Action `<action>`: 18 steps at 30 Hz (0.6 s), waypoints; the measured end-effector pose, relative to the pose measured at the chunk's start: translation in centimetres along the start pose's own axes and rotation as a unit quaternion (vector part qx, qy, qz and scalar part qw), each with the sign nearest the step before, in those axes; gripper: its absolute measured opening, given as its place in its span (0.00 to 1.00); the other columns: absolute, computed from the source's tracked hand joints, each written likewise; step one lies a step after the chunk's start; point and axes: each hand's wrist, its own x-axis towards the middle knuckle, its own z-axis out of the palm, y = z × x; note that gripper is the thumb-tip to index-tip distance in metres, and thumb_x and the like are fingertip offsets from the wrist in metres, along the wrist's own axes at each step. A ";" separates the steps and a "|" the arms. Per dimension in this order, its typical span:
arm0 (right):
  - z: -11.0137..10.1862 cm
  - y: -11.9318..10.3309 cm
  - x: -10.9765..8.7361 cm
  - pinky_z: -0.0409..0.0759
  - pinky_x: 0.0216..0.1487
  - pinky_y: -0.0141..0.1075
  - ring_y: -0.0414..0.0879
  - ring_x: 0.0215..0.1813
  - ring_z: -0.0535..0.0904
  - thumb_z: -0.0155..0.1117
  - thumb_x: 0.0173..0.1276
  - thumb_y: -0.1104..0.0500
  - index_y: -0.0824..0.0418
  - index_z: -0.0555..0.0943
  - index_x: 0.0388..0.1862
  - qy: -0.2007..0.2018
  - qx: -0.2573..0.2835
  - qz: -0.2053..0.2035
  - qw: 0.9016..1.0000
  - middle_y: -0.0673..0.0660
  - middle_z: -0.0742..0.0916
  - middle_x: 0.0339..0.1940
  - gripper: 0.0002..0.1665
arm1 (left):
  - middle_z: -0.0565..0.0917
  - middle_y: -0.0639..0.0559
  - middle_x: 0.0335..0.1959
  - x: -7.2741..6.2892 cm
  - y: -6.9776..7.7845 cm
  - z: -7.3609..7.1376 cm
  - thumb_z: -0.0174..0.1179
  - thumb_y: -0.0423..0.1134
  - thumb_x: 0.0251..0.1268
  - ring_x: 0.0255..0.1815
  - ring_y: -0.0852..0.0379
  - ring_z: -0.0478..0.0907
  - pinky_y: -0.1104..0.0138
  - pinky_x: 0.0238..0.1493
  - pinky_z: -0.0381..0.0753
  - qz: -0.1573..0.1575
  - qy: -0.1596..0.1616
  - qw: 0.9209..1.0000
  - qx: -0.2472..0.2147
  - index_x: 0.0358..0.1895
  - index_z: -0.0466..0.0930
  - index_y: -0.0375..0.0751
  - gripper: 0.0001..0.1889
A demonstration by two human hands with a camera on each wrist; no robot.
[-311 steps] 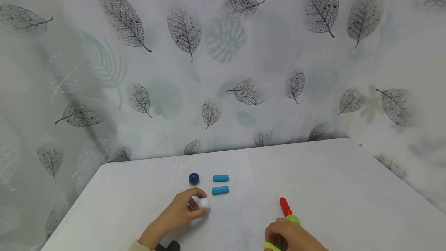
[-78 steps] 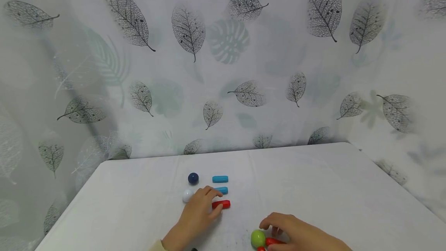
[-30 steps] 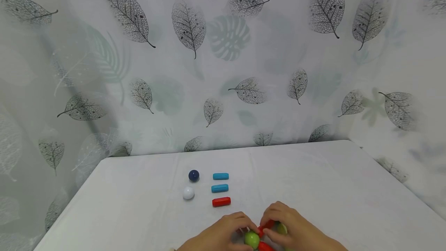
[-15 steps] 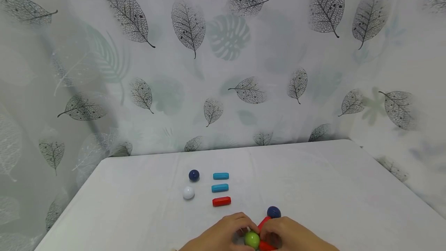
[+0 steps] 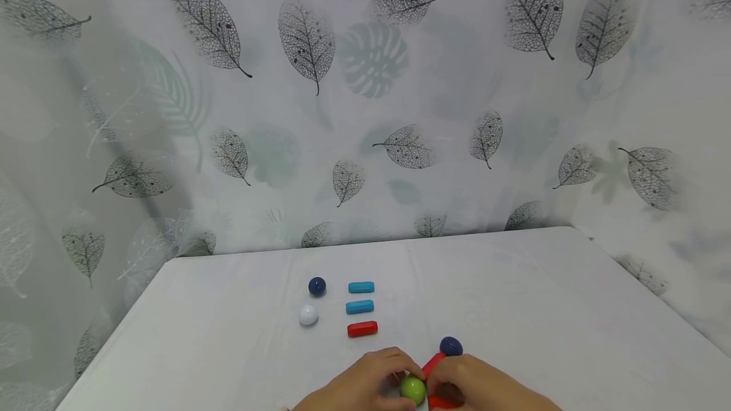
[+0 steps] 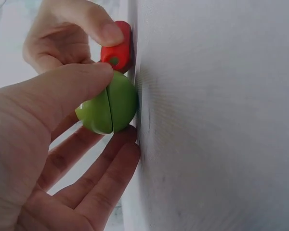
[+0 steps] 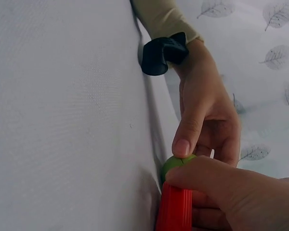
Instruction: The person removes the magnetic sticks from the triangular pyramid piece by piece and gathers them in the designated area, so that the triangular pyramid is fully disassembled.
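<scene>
My left hand (image 5: pixel 365 384) holds a glossy green ball (image 5: pixel 413 390) with a seam round it, thumb on one side and fingers on the other. In the left wrist view, this green ball (image 6: pixel 120 103) sits close to the white tabletop. My right hand (image 5: pixel 480 387) pinches a red rod (image 5: pixel 443 402) whose end meets the ball. Seen from the right wrist, the red rod (image 7: pixel 175 208) is ridged and lies under the thumb. Another red rod (image 5: pixel 434 363) slants away from the ball toward a navy ball (image 5: pixel 450 345). The fingers hide part of the joined pieces.
Farther back on the white table (image 5: pixel 514 297) lie two blue rods (image 5: pixel 361 287) and a loose red rod (image 5: pixel 362 328). Left of them stand a second navy ball (image 5: pixel 316 286) and a white ball (image 5: pixel 308 314). A leaf-patterned curtain (image 5: pixel 365 113) hangs behind the table.
Earlier, my left hand set down the white ball and a red rod farther back. Since one second ago, my right hand has curled in toward the green ball, and the navy ball has come into view.
</scene>
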 end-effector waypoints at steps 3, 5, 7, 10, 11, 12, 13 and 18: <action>-0.1 0.0 -0.2 0.80 0.37 0.28 0.31 0.34 0.78 0.72 0.61 0.54 0.55 0.84 0.38 -0.003 0.037 -0.012 0.999 0.38 0.83 0.33 0.09 | 0.80 0.58 0.49 0.0 0.0 0.0 0.62 0.37 0.67 0.45 0.74 0.74 0.78 0.51 0.76 0.003 -0.001 1.000 0.001 0.56 0.78 0.41 0.16; -0.2 0.1 -0.4 0.81 0.39 0.29 0.32 0.37 0.79 0.68 0.64 0.56 0.55 0.83 0.40 0.004 0.054 -0.042 0.998 0.41 0.84 0.36 0.07 | 0.80 0.58 0.49 -0.1 -0.1 0.0 0.62 0.38 0.68 0.46 0.74 0.74 0.77 0.52 0.75 0.006 -0.003 1.000 -0.004 0.57 0.78 0.42 0.16; -0.4 0.2 -0.5 0.82 0.39 0.29 0.33 0.38 0.79 0.66 0.66 0.60 0.55 0.82 0.42 0.012 0.068 -0.071 0.995 0.44 0.85 0.38 0.06 | 0.80 0.58 0.50 -0.1 -0.1 0.0 0.61 0.38 0.68 0.47 0.74 0.74 0.77 0.53 0.75 0.018 -0.005 1.000 -0.001 0.57 0.77 0.42 0.16; -0.7 0.3 -0.6 0.81 0.38 0.29 0.31 0.37 0.77 0.63 0.67 0.64 0.55 0.82 0.44 0.035 0.050 -0.106 0.993 0.45 0.84 0.38 0.08 | 0.80 0.58 0.52 -0.1 -0.3 0.0 0.60 0.39 0.69 0.49 0.73 0.73 0.76 0.54 0.75 0.033 -0.012 0.999 -0.007 0.58 0.77 0.43 0.16; -0.8 0.3 -0.6 0.81 0.37 0.29 0.31 0.37 0.76 0.62 0.67 0.66 0.56 0.82 0.44 0.043 0.042 -0.118 0.991 0.47 0.84 0.38 0.09 | 0.80 0.58 0.53 -0.1 -0.3 0.0 0.60 0.39 0.69 0.49 0.74 0.73 0.76 0.54 0.75 0.032 -0.014 0.999 -0.008 0.59 0.76 0.44 0.17; -0.9 0.4 -0.6 0.80 0.36 0.28 0.30 0.36 0.75 0.61 0.68 0.67 0.56 0.82 0.44 0.048 0.031 -0.128 0.990 0.47 0.84 0.37 0.10 | 0.80 0.58 0.53 -0.1 -0.3 0.0 0.60 0.39 0.69 0.49 0.73 0.73 0.76 0.54 0.75 0.028 -0.015 0.999 -0.008 0.59 0.76 0.44 0.17; -0.9 0.5 -0.5 0.79 0.35 0.28 0.30 0.36 0.74 0.59 0.68 0.68 0.57 0.82 0.44 0.054 0.015 -0.136 0.989 0.48 0.84 0.37 0.11 | 0.80 0.59 0.53 -0.1 -0.3 0.0 0.60 0.39 0.69 0.49 0.73 0.73 0.76 0.54 0.75 0.020 -0.015 1.000 -0.011 0.60 0.75 0.45 0.18; -1.2 0.6 -0.4 0.78 0.39 0.27 0.29 0.38 0.72 0.54 0.73 0.66 0.56 0.82 0.45 0.034 -0.061 -0.107 0.992 0.43 0.80 0.38 0.11 | 0.77 0.62 0.51 -0.2 0.0 0.0 0.64 0.38 0.66 0.49 0.71 0.74 0.76 0.52 0.76 -0.043 -0.009 0.998 -0.041 0.59 0.73 0.47 0.20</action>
